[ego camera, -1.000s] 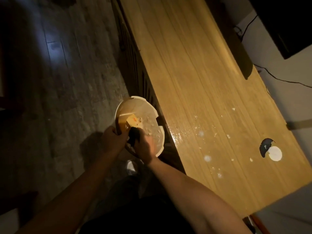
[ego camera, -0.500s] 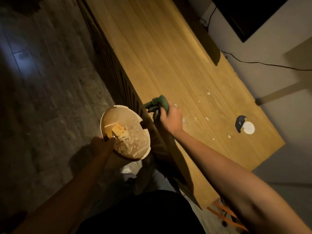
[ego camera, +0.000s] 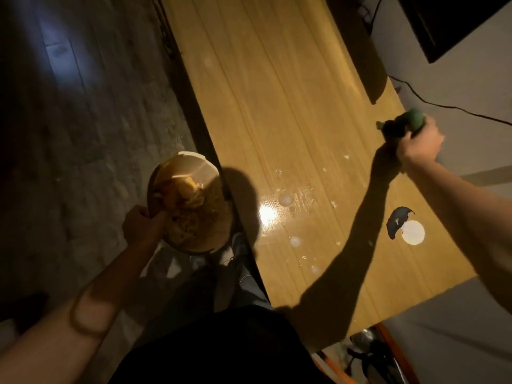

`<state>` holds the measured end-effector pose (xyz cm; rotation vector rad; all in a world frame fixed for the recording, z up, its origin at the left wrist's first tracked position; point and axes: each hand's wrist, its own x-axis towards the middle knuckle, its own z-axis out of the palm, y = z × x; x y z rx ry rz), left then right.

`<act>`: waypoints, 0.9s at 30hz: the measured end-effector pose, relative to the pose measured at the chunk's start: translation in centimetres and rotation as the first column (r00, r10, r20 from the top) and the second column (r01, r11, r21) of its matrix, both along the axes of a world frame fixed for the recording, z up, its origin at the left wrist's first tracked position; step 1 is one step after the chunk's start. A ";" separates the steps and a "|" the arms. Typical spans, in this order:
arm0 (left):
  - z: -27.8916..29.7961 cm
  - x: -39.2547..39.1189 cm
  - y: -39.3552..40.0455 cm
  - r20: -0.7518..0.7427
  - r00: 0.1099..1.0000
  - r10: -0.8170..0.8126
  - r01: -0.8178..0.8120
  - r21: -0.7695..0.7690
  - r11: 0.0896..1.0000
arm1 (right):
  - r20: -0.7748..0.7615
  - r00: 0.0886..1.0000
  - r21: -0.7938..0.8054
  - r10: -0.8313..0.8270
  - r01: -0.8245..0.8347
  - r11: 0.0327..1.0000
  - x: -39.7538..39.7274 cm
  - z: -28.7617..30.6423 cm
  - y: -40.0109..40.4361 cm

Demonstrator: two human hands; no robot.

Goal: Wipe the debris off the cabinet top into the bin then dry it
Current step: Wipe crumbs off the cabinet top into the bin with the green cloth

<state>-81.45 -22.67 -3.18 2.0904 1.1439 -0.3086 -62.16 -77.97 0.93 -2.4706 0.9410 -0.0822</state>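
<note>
A: Item: glossy yellow wooden cabinet top (ego camera: 291, 112), scattered pale crumbs (ego camera: 334, 204) toward its near end.

B: Hands?

A: Right hand (ego camera: 419, 146) fisted around bunched green cloth (ego camera: 401, 124) at far edge; left hand (ego camera: 142, 224) pinching round cream plastic bin (ego camera: 191, 159) rim beside cabinet.

Cabinet top (ego camera: 277, 87): wood-grain finish, smooth and glossy — bright glare spot near the front edge, wet-looking sheen around it. Debris (ego camera: 334, 204): pale, matt flecks. Bin (ego camera: 194, 164): smooth, light, plastic-looking wall with a slight shine. Cloth (ego camera: 401, 124): green, soft, matt. Floor (ego camera: 83, 134): dull, plank-patterned — faint sheen.
</note>
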 end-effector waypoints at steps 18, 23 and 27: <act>0.3 -1.8 -1.3 0.038 0.999 -0.016 0.019 -0.066 0.998 | -0.012 0.978 -0.086 0.208 -0.209 0.974 -7.5 -3.3 14.5; -0.2 -2.5 -0.4 0.085 0.995 -0.059 0.063 -0.052 0.997 | 0.014 0.953 -0.076 0.301 -0.299 0.951 -11.0 -3.9 23.3; -0.4 -2.9 0.5 0.118 0.985 -0.127 0.133 -0.044 0.990 | 0.023 0.911 -0.049 0.411 -0.410 0.911 -15.1 -3.6 31.1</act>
